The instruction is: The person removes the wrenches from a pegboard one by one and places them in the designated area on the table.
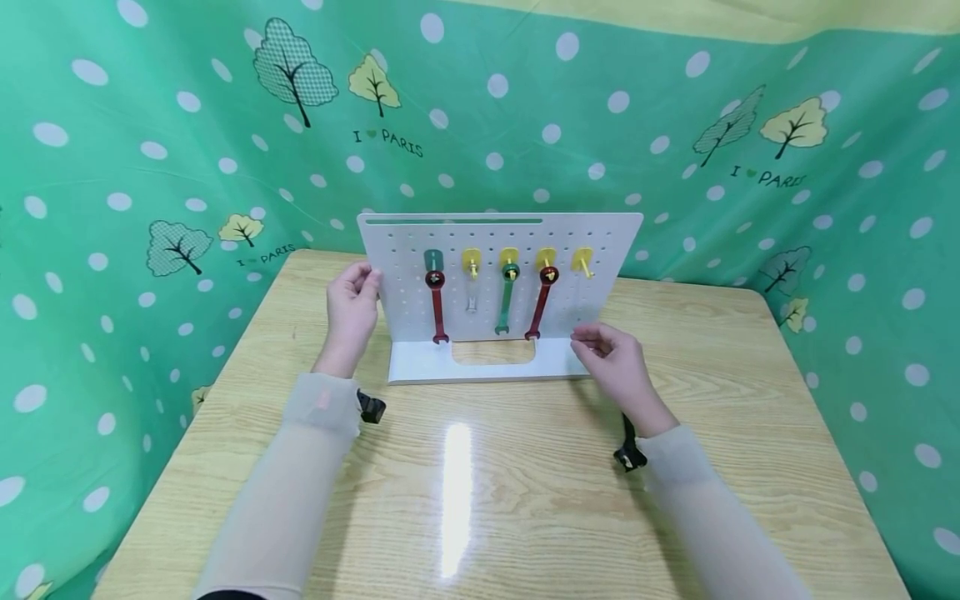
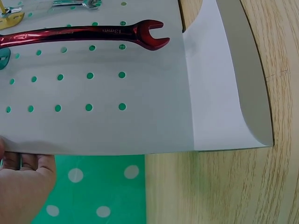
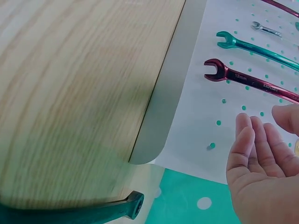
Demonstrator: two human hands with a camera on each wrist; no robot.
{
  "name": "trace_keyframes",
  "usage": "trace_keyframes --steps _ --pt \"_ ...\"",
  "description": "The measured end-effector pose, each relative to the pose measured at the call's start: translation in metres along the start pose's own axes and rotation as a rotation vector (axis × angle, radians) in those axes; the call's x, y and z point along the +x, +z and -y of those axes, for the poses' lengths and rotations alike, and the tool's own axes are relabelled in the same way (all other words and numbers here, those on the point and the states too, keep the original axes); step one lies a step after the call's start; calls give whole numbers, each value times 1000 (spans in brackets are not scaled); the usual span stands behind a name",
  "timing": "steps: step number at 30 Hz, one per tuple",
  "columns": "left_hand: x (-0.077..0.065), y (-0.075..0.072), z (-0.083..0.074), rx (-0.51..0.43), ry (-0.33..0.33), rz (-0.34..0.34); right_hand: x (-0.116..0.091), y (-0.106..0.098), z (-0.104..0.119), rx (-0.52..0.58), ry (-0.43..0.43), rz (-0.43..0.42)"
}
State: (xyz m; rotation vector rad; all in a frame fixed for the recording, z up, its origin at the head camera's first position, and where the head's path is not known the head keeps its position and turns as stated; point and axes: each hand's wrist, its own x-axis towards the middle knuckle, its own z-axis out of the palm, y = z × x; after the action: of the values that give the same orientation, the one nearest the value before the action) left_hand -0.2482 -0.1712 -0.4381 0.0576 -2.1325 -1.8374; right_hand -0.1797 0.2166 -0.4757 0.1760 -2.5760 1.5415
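A white pegboard (image 1: 487, 321) stands on the table, with pegs holding wrenches. My left hand (image 1: 352, 312) grips its left edge, the fingers bent around it. From the leftmost peg, which has a green base, hangs a red wrench (image 1: 438, 308). To its right hang a small silver wrench (image 1: 472, 300), a green wrench (image 1: 506, 300) and another red wrench (image 3: 247, 80). The rightmost yellow peg (image 1: 583, 262) carries nothing. By the board's lower right corner is my right hand (image 1: 615, 362), holding nothing, fingers loosely bent and thumb apart in the right wrist view.
A dark green tool (image 3: 112, 211) with a ring end shows at the lower left of the right wrist view; I cannot tell if it touches the table. The wooden table (image 1: 540, 492) ends at a green dotted cloth (image 1: 525, 100) behind the board.
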Motion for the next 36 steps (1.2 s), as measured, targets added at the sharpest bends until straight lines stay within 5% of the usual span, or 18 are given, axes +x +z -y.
trace_keyframes --steps 16,27,36 --pt "1 -1 -2 -10 -11 11 11 10 5 39 12 3" --pt "-17 -2 -36 -20 -22 28 14 14 11 77 -8 16" --pt "-2 -2 -5 -24 -21 18 17 15 16 63 5 29"
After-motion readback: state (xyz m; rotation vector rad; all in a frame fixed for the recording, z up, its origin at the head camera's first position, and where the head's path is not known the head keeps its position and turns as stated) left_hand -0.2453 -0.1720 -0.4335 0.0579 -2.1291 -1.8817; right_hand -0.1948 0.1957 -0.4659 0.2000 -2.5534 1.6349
